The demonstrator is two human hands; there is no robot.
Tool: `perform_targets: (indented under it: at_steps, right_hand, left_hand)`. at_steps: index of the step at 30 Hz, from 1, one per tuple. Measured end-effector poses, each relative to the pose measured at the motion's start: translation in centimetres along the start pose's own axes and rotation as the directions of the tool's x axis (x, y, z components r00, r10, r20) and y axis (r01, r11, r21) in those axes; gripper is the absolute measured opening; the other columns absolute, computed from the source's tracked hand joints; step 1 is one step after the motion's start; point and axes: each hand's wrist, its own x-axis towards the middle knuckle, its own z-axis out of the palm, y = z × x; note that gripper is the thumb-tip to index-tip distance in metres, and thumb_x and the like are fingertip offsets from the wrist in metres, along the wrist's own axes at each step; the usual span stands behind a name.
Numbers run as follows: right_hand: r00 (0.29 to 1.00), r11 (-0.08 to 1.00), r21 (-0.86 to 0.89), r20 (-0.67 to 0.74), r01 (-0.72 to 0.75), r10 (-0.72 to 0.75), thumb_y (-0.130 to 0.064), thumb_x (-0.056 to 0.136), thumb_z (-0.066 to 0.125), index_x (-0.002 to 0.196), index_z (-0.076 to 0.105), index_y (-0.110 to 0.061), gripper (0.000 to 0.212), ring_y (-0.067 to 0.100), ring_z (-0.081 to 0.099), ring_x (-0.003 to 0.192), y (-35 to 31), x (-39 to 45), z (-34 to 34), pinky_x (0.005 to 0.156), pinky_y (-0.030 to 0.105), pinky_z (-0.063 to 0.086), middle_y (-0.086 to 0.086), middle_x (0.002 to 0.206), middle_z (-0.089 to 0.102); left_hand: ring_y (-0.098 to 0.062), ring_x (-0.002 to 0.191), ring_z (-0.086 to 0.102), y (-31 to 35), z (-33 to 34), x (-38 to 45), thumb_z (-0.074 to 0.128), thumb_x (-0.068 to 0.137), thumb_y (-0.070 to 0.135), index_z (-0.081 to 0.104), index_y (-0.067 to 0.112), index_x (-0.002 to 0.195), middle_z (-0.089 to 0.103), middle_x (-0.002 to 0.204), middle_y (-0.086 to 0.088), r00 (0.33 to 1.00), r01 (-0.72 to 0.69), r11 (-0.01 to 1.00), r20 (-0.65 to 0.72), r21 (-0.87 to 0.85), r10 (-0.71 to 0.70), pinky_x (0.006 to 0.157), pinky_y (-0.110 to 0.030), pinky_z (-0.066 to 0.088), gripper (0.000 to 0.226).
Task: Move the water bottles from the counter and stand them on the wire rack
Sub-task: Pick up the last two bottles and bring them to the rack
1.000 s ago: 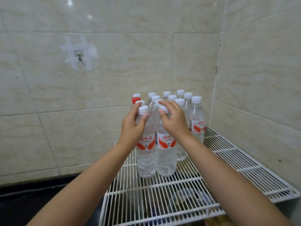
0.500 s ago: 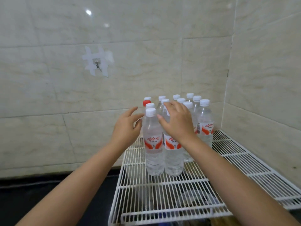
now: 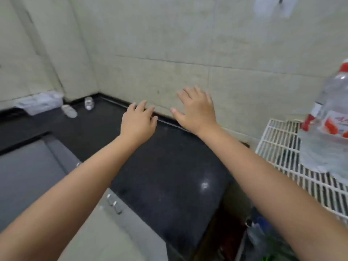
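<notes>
My left hand [image 3: 137,123] and my right hand [image 3: 195,108] reach out over the black counter [image 3: 160,166], both empty with fingers spread. Two clear water bottles lie on the counter in the far left corner: one [image 3: 69,111] on its side, the other [image 3: 88,103] end-on near the wall. At the right edge the white wire rack [image 3: 278,147] carries blurred clear water bottles [image 3: 327,125] with red-and-white labels; only the nearest ones show. My hands are well left of the rack and short of the two lying bottles.
A clear plastic box [image 3: 40,103] sits against the left wall beside the lying bottles. A grey sink or appliance top [image 3: 28,166] fills the lower left. Tiled walls close the corner. Dark clutter shows below the rack [image 3: 259,238].
My view has swung left from the rack to the counter. Both hands have let go of the bottles stood on the rack and now stretch empty toward the far corner.
</notes>
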Motion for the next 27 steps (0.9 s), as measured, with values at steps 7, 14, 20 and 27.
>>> perform_targets:
  at_steps: [7, 14, 20, 27]
  right_hand:
    - [0.973, 0.969, 0.191, 0.139, 0.156, -0.184, -0.035, 0.087, 0.055, 0.132, 0.045, -0.005, 0.055, 0.034, 0.031, 0.136, -17.8, 4.6, 13.8, 0.111, 0.047, 0.022, 0.016, 0.142, 0.042]
    - [0.942, 0.923, 0.337, 0.204, 0.188, -0.266, -0.03, 0.089, 0.053, 0.131, 0.046, -0.004, 0.05, 0.034, 0.03, 0.137, -33.6, 7.3, 25.1, 0.111, 0.046, 0.022, 0.018, 0.143, 0.042]
    - [0.934, 0.922, 0.358, 0.256, 0.149, -0.25, -0.022, 0.077, 0.063, 0.099, 0.066, 0.005, 0.035, 0.042, 0.061, 0.102, -39.2, 9.3, 34.9, 0.089, 0.05, 0.048, 0.024, 0.102, 0.068]
    - [0.923, 0.946, 0.321, 0.346, 0.052, -0.168, -0.021, 0.085, 0.06, 0.113, 0.06, 0.005, 0.038, 0.04, 0.048, 0.122, -41.7, 17.8, 47.8, 0.103, 0.047, 0.036, 0.026, 0.122, 0.058]
  left_hand:
    - [-0.033, 0.139, 0.027, -21.6, -0.8, -4.2, 0.041, 0.096, 0.027, 0.04, 0.012, 0.139, 0.033, 0.151, -0.011, 0.965, 0.261, 0.959, 0.011, 0.108, -0.263, 0.117, -0.041, 0.021, 0.045]
    - [-0.03, 0.142, 0.018, -38.9, -1.7, -7.7, 0.036, 0.098, 0.031, 0.032, 0.023, 0.143, 0.022, 0.156, -0.001, 0.875, 0.459, 0.87, 0.075, 0.182, -0.478, 0.117, -0.042, 0.021, 0.045]
    - [-0.027, 0.144, 0.014, -49.1, 1.6, -6.5, 0.032, 0.099, 0.031, 0.028, 0.025, 0.144, 0.019, 0.156, 0.003, 0.806, 0.536, 0.825, 0.182, 0.177, -0.563, 0.117, -0.043, 0.018, 0.046]
    - [-0.025, 0.144, 0.014, -60.9, 6.6, 1.4, 0.033, 0.099, 0.032, 0.028, 0.026, 0.144, 0.019, 0.156, 0.005, 0.77, 0.558, 0.812, 0.257, 0.17, -0.584, 0.118, -0.045, 0.018, 0.045]
